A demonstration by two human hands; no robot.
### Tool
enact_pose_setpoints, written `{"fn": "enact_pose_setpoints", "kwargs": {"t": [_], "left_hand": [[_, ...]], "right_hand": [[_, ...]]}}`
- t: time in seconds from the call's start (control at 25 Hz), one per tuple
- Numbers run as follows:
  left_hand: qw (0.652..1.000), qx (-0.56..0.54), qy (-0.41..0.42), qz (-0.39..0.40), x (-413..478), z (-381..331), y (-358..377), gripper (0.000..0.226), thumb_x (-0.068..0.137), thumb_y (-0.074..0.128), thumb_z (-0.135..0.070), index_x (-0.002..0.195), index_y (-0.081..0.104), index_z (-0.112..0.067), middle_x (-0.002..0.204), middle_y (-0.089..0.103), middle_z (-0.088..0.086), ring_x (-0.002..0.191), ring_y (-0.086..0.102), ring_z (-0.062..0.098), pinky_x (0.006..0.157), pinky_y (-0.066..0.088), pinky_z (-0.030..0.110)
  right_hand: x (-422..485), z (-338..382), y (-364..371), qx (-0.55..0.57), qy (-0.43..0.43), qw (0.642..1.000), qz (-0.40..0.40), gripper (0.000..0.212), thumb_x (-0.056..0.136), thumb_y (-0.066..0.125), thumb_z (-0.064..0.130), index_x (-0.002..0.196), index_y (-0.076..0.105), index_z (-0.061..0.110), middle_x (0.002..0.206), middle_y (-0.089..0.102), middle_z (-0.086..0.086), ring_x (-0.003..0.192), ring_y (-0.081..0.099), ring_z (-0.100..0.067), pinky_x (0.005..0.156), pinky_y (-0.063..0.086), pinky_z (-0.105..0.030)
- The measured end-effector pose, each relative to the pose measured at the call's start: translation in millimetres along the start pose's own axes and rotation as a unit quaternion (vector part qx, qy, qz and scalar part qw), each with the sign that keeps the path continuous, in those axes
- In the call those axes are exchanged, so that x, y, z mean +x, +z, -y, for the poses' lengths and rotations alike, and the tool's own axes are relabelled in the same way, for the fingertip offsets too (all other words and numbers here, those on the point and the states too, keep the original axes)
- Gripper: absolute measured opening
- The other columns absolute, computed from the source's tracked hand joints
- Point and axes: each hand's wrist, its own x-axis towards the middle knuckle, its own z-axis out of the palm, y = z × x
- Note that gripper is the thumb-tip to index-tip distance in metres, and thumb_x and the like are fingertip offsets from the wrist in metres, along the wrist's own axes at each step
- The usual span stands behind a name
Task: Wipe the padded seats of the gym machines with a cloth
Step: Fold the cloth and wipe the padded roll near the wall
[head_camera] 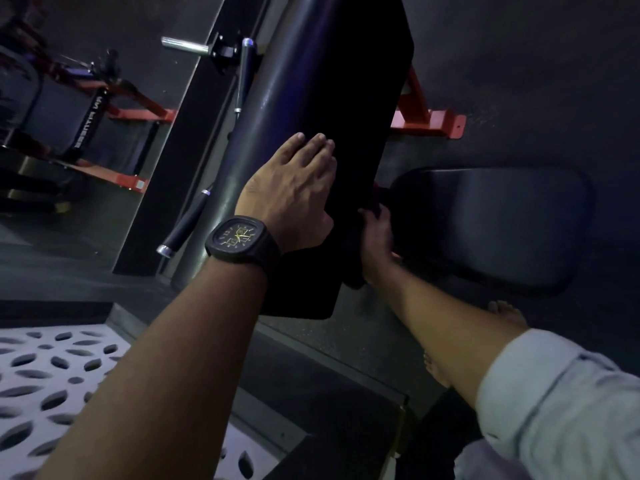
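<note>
A long black padded backrest (346, 98) slants up through the middle of the view. My left hand (294, 181), with a dark watch on its wrist, lies flat on the pad's left side, fingers straight and thumb along the edge. My right hand (375, 233) reaches under the pad's right face and grips a dark cloth (353, 265) bunched against it; part of the cloth is hidden by the pad and the dim light. Right of that hand sits the black padded seat (502, 230).
The machine's orange frame (426, 119) stands behind the pad. At the left are a black handle (187, 226) and a chrome peg (183, 46). A white perforated plate (52, 375) is at the lower left. Another machine (69, 112) stands far left. My bare feet (505, 313) are on the dark floor.
</note>
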Motion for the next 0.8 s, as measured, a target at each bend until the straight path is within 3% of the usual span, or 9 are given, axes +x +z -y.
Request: {"fn": "enact_pose_setpoints", "kwargs": {"t": [0.08, 0.2, 0.36, 0.52, 0.64, 0.72, 0.8], "left_hand": [[1.000, -0.001, 0.000, -0.001, -7, -3, 1, 0.081, 0.080, 0.036, -0.042, 0.149, 0.045, -0.001, 0.161, 0.035, 0.016, 0.153, 0.026, 0.026, 0.126, 0.012, 0.042], [1.000, 0.001, -0.001, -0.001, -12, -2, 2, 0.080, 0.080, 0.036, -0.041, 0.149, 0.045, -0.001, 0.161, 0.034, 0.016, 0.152, 0.027, 0.026, 0.126, 0.013, 0.042], [1.000, -0.015, -0.006, -0.010, -16, -7, 3, 0.079, 0.080, 0.038, -0.040, 0.147, 0.048, 0.000, 0.160, 0.037, 0.017, 0.151, 0.029, 0.027, 0.126, 0.014, 0.042], [1.000, -0.015, -0.009, -0.012, -23, -9, 5, 0.078, 0.080, 0.038, -0.039, 0.147, 0.048, 0.000, 0.160, 0.037, 0.017, 0.151, 0.030, 0.027, 0.126, 0.015, 0.042], [0.999, -0.030, -0.020, -0.014, -27, -14, 6, 0.077, 0.080, 0.039, -0.040, 0.146, 0.048, 0.000, 0.159, 0.038, 0.017, 0.151, 0.030, 0.027, 0.126, 0.014, 0.042], [0.999, -0.031, -0.018, -0.016, -31, -16, 9, 0.074, 0.082, 0.041, -0.038, 0.145, 0.049, 0.000, 0.158, 0.040, 0.017, 0.150, 0.032, 0.027, 0.126, 0.015, 0.042], [0.999, -0.040, -0.023, -0.023, -33, -17, 13, 0.071, 0.084, 0.043, -0.036, 0.145, 0.050, 0.000, 0.157, 0.041, 0.017, 0.150, 0.033, 0.027, 0.126, 0.016, 0.042]], "right_hand": [[-13, -11, -2, -0.005, 0.014, 1.000, 0.009, 0.037, 0.101, 0.052, 0.021, 0.137, 0.051, 0.017, 0.101, 0.064, 0.001, 0.087, 0.062, -0.015, 0.074, 0.050, -0.027], [-22, -17, -15, 0.002, 0.058, 0.996, 0.071, 0.030, 0.101, 0.049, 0.013, 0.131, 0.054, 0.008, 0.089, 0.062, -0.001, 0.074, 0.059, -0.012, 0.057, 0.048, -0.017], [-21, -12, -1, 0.026, 0.033, 0.999, 0.012, 0.039, 0.095, 0.055, 0.030, 0.133, 0.051, 0.023, 0.101, 0.067, -0.003, 0.088, 0.065, -0.022, 0.074, 0.054, -0.032], [-33, -22, -10, 0.031, 0.061, 0.995, 0.068, 0.037, 0.099, 0.054, 0.020, 0.134, 0.051, 0.011, 0.091, 0.063, -0.002, 0.078, 0.062, -0.016, 0.064, 0.052, -0.022], [-41, -29, -9, 0.022, 0.072, 0.995, 0.061, 0.053, 0.094, 0.058, 0.036, 0.142, 0.045, 0.020, 0.111, 0.063, -0.002, 0.089, 0.062, -0.010, 0.083, 0.052, -0.031], [-67, -55, -12, 0.037, 0.091, 0.989, 0.113, 0.044, 0.101, 0.054, 0.028, 0.141, 0.047, 0.012, 0.112, 0.064, -0.003, 0.091, 0.063, -0.009, 0.084, 0.050, -0.029], [-83, -69, -18, 0.062, 0.117, 0.981, 0.141, 0.033, 0.100, 0.054, 0.025, 0.130, 0.055, 0.010, 0.106, 0.069, -0.010, 0.095, 0.066, -0.023, 0.083, 0.052, -0.038]]}}
